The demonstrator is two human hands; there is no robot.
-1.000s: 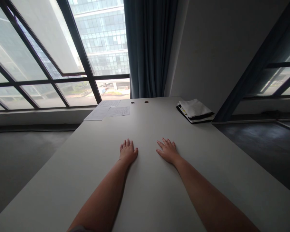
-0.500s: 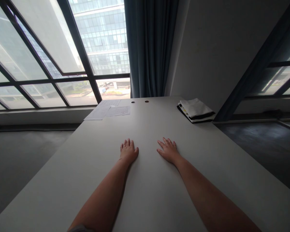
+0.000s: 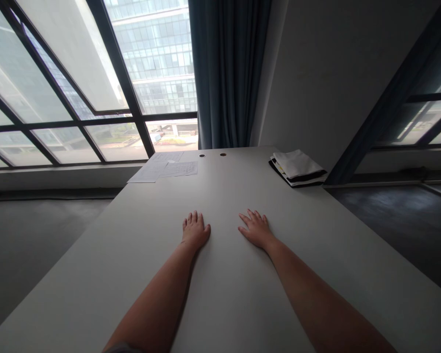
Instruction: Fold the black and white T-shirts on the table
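Note:
Palm down on the white table [image 3: 220,284], my left hand [image 3: 196,230] has its fingers spread and holds nothing. My right hand [image 3: 256,229] also lies flat there, fingers apart, with nothing in it. A strip of tabletop separates the two hands. Beyond my left hand, sheets of paper [image 3: 178,168] with faint print overlap at the far left corner. A folded bundle of white and black cloth [image 3: 297,165], with a bit of yellow showing in its folds, rests at the far right, past my right hand. Neither hand touches the papers or the bundle.
Two small round holes, a left one [image 3: 202,156] and a right one [image 3: 223,154], sit near the table's far edge. Behind that edge hang a blue curtain [image 3: 230,73] and a grey wall [image 3: 323,83]. Dark-framed windows [image 3: 161,63] fill the left side. Grey floor [image 3: 40,235] flanks the table.

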